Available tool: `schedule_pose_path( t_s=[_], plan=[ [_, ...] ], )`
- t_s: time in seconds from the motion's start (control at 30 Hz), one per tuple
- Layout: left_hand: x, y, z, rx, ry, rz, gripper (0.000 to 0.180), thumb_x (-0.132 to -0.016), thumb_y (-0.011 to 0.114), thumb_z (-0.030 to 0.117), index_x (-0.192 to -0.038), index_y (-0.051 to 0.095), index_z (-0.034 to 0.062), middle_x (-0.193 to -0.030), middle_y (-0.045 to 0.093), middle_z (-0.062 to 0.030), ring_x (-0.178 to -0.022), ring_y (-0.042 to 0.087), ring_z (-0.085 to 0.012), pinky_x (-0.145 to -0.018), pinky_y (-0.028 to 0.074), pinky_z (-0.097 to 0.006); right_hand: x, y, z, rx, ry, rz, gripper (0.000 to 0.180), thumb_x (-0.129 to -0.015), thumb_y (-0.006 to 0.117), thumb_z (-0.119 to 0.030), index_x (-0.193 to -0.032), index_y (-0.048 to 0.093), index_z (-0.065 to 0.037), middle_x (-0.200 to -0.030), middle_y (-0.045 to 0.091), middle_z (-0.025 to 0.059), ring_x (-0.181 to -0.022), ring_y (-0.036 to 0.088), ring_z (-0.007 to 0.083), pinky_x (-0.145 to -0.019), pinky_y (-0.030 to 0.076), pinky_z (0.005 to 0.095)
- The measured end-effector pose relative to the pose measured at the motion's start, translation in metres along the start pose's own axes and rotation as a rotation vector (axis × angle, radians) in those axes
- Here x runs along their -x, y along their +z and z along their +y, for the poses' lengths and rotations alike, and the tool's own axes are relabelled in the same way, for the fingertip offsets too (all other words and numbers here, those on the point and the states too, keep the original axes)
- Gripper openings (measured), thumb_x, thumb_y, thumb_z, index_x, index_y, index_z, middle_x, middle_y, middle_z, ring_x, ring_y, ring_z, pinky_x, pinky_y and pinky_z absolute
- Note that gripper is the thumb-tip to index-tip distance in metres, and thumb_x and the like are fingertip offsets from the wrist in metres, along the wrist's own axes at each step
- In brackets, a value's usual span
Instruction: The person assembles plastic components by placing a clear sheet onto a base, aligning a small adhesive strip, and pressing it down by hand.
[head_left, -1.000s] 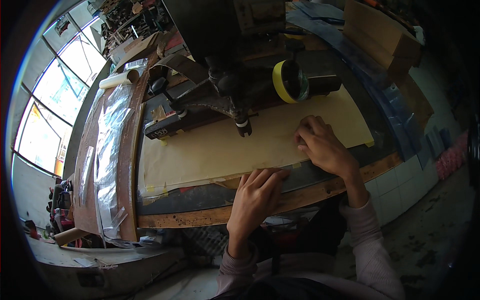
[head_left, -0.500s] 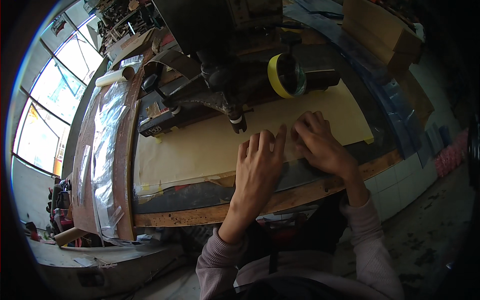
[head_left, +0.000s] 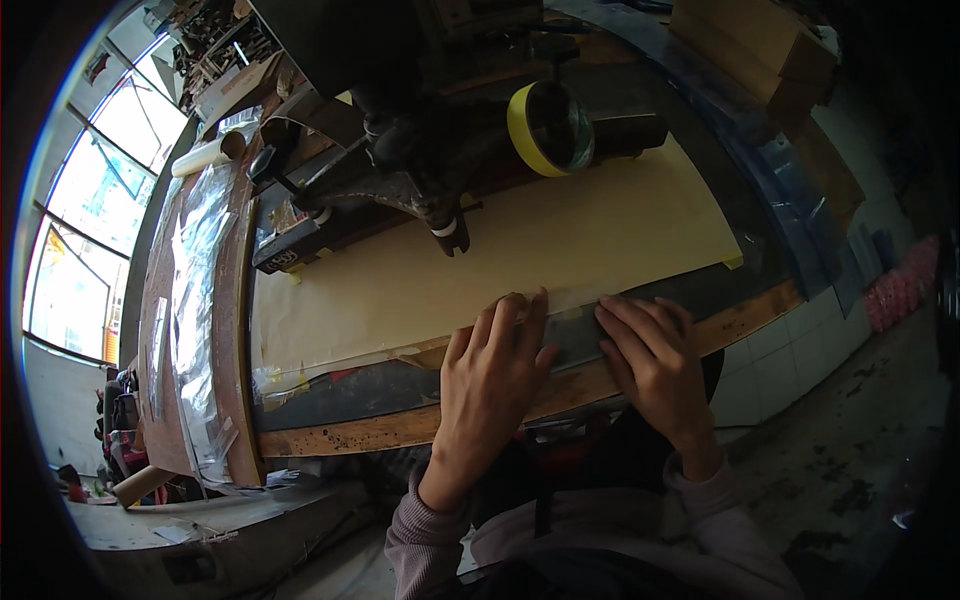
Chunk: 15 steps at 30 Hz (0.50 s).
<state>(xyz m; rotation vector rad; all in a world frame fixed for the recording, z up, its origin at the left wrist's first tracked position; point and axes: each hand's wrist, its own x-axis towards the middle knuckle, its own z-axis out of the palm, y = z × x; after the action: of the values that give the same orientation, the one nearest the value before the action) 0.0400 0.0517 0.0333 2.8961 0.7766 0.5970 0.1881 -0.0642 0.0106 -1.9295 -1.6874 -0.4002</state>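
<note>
A long cream paper sheet [head_left: 400,300] lies across the dark work surface. Over its near edge, between my two hands, shows what looks like a small clear plastic piece [head_left: 572,335]; its outline is faint. My left hand [head_left: 490,365] rests palm down, fingertips at the paper's edge and thumb apart from the index finger. Nearer the right side, my right hand [head_left: 655,360] has its fingers stretched out toward the left hand, low over the same edge and the clear piece. Neither hand is visibly wrapped around anything; the undersides of the fingers are hidden.
A dark machine head with a forked metal foot [head_left: 455,238] hangs above the paper. Behind stands a yellow-rimmed tape roll [head_left: 520,130]. A wooden strip [head_left: 350,432] edges the table. Plastic film [head_left: 200,300] covers the left board; a cardboard box [head_left: 745,45] stands far right.
Both hands have come down and nearer to the paper's front edge. My right hand has moved down from above the paper, its curled fingers now stretched out. The whole view has shifted slightly.
</note>
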Motion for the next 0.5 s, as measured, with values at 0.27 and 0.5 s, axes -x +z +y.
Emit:
schedule_pose_path(
  t_s=[0.27, 0.5],
  plan=[
    [0.026, -0.006, 0.012, -0.023, -0.019, -0.183, 0.069, -0.083, 0.06, 0.047, -0.139, 0.043, 0.0105, -0.145, 0.038, -0.012, -0.135, 0.036, -0.0266, -0.109, 0.025, -0.05, 0.007, 0.005, 0.002, 0.007, 0.029, 0.019, 0.026, -0.084, 0.066, -0.015, -0.105, 0.066, -0.001, -0.115, 0.062, 0.0074, -0.108, 0.06, 0.0182, -0.104, 0.035, 0.0453],
    [0.014, 0.002, 0.002, -0.053, -0.024, -0.163, 0.068, -0.087, 0.058, 0.044, -0.141, 0.038, 0.008, -0.147, 0.034, -0.0155, -0.136, 0.035, -0.0272, -0.111, 0.021, -0.053, -0.024, 0.008, 0.008, 0.133, -0.067, -0.065, 0.027, -0.084, 0.067, -0.022, -0.102, 0.064, -0.002, -0.111, 0.062, 0.0088, -0.11, 0.058, 0.0188, -0.105, 0.035, 0.047]
  ],
)
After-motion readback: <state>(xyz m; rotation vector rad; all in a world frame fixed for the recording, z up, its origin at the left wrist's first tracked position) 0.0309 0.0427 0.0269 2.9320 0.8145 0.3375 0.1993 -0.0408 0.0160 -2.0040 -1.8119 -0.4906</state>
